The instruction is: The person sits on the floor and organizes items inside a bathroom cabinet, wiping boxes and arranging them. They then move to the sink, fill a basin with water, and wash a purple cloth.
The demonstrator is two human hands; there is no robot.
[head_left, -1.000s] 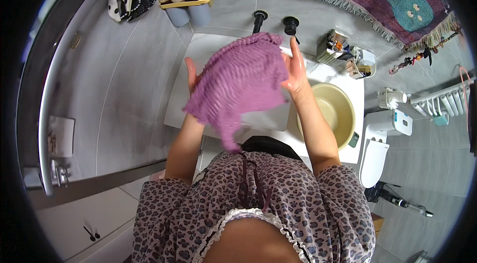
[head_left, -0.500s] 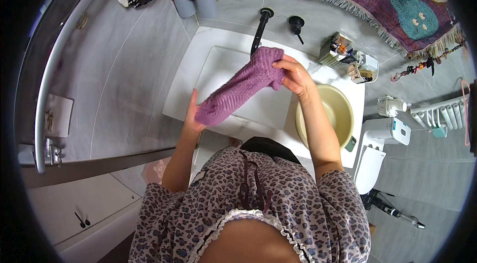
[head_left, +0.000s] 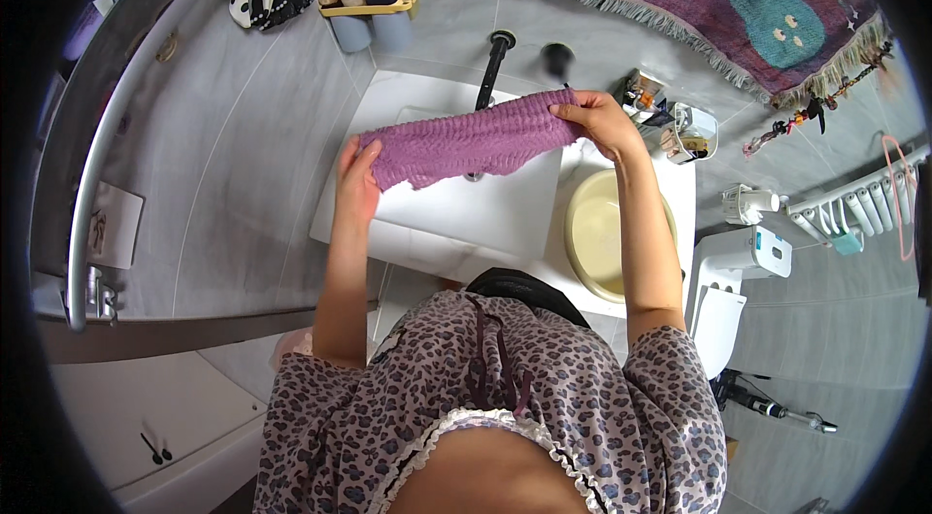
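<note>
A purple ribbed towel [head_left: 471, 143] is stretched out sideways above the white sink [head_left: 466, 223], held at both ends. My left hand [head_left: 357, 177] grips its left end, thumb on top. At the right end, my right hand [head_left: 602, 123] pinches the towel's upper corner between thumb and fingers. The towel's lower edge hangs loose and uneven, with part of the drain showing just beneath it. Behind the towel, the black wall faucet [head_left: 497, 63] reaches down, its spout end close to or hidden by the cloth.
A pale yellow basin [head_left: 594, 237] stands on the counter right of the sink, partly behind my right forearm. Small organizers [head_left: 691, 133] sit by the wall. A caddy with bottles [head_left: 374, 4] hangs at the back left. A white toilet [head_left: 720, 320] is at the right.
The towel has gone from a slanted, bunched hang to a level, spread strip. My left hand has risen and closed on its end; my right hand has moved slightly right.
</note>
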